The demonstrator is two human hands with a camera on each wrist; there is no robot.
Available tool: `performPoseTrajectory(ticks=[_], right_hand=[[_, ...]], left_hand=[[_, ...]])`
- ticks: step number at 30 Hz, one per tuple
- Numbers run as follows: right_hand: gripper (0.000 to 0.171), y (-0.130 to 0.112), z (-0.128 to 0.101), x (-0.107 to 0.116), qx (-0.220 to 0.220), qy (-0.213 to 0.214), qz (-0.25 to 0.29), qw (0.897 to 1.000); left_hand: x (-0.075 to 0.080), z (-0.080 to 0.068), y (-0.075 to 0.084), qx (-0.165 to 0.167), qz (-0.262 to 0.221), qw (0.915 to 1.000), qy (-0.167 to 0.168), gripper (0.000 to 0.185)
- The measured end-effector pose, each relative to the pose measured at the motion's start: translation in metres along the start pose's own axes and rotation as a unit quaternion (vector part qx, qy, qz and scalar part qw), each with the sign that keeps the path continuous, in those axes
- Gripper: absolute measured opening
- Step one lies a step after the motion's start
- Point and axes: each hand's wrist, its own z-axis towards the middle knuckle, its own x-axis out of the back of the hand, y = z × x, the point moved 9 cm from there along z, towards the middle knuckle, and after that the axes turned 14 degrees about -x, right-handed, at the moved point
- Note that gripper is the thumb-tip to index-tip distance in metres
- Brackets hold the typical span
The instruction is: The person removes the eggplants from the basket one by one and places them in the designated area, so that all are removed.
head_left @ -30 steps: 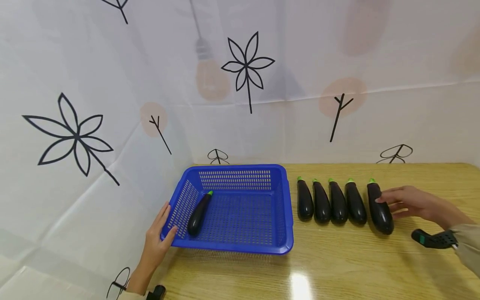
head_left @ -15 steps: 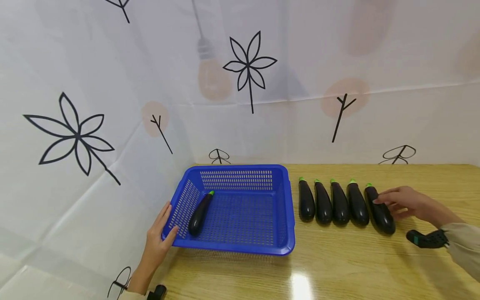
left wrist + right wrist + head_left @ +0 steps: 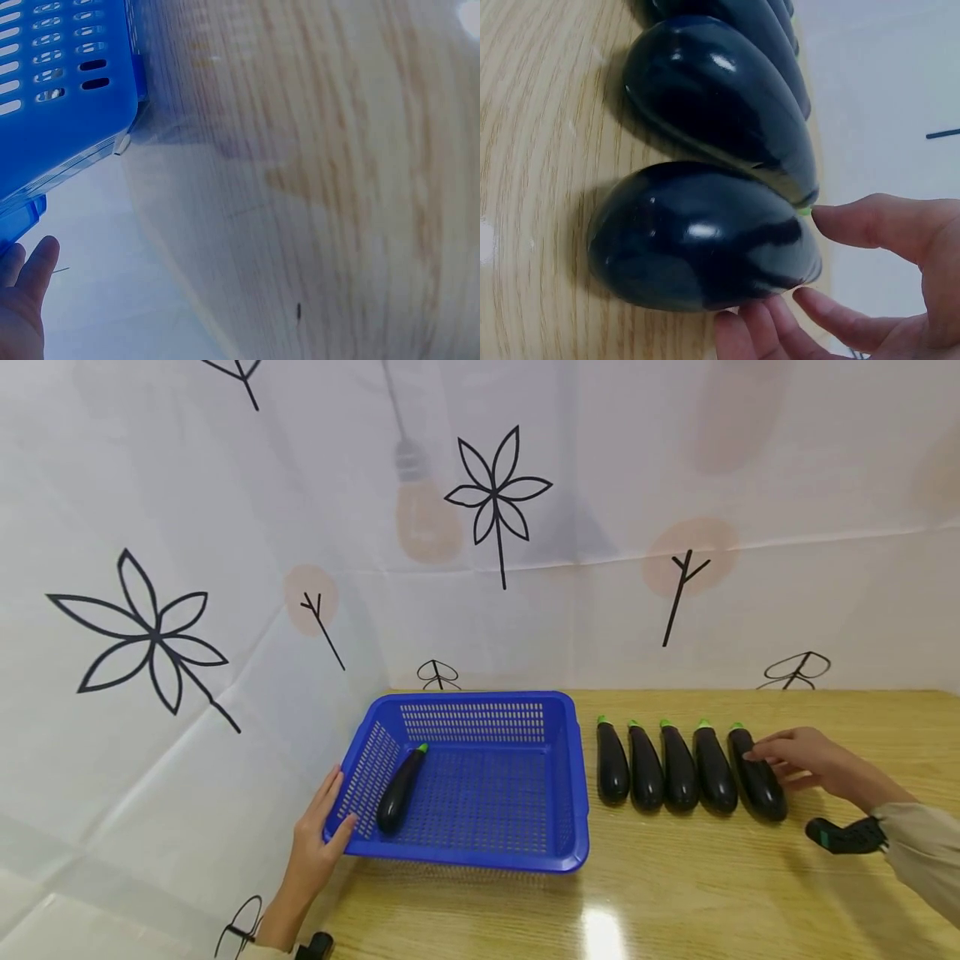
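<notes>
A blue plastic basket [image 3: 465,858] stands on the wooden table [image 3: 675,885] with one dark eggplant [image 3: 397,789] lying along its left side. My left hand [image 3: 322,831] rests open against the basket's front left corner; in the left wrist view only the basket wall [image 3: 60,105] and my left hand [image 3: 19,300] show. To the right of the basket lies a row of several eggplants. My right hand [image 3: 772,762] touches the rightmost eggplant [image 3: 759,783] with its fingertips. In the right wrist view my thumb [image 3: 870,225] reaches over this eggplant [image 3: 697,240], the fingers touch its near side, and the neighbouring eggplant [image 3: 720,105] lies close beside it.
A white sheet [image 3: 225,610] printed with flowers and twigs closes off the back and left of the table. A black wrist mount [image 3: 843,837] sits on my right sleeve. Bare wood lies in front of the basket and at the far right.
The rightmost eggplant has been nudged left and straightened, closer to its neighbour, with my right hand following it. The left hand and basket have stayed put.
</notes>
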Motion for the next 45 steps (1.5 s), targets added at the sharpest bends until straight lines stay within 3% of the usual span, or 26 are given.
performPoseTrajectory(ticks=[7,19,28,45], right_hand=[[0.074,-0.012,-0.008,0.001,0.015,0.025,-0.016,0.999],[0.069,-0.055,-0.026,-0.005,0.072,0.040,-0.016,0.996],[0.056,-0.092,-0.043,-0.025,0.115,0.010,0.013,0.993],[0.060,-0.143,-0.061,-0.066,0.139,-0.078,0.073,0.985]], left_hand=[[0.001,0.001,0.000,0.005,0.000,1.0000,0.002,0.059],[0.002,-0.001,0.001,-0.002,-0.002,1.0000,0.005,0.060],[0.002,-0.001,-0.001,-0.004,-0.003,0.9999,0.010,0.060],[0.001,0.000,0.001,-0.009,0.001,0.9999,0.005,0.060]])
